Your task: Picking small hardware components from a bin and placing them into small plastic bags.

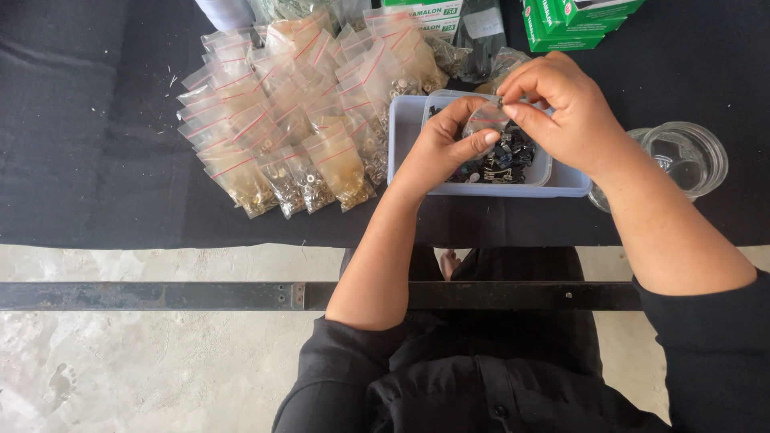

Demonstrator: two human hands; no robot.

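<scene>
My left hand (443, 150) holds a small clear zip bag (486, 119) by its lower edge, above a pale blue plastic tray (406, 128) of small black parts (504, 160). My right hand (557, 104) pinches the top of the same bag with thumb and fingertips, a small dark part at the fingertips. Both hands hover over the tray on a black cloth-covered table (96, 152).
A pile of several filled zip bags with red seal lines (281, 120) lies left of the tray. A clear glass jar (686, 156) stands at the right. Green and white boxes (573, 18) sit at the back edge. A dark metal bar (160, 295) runs below the table over concrete floor.
</scene>
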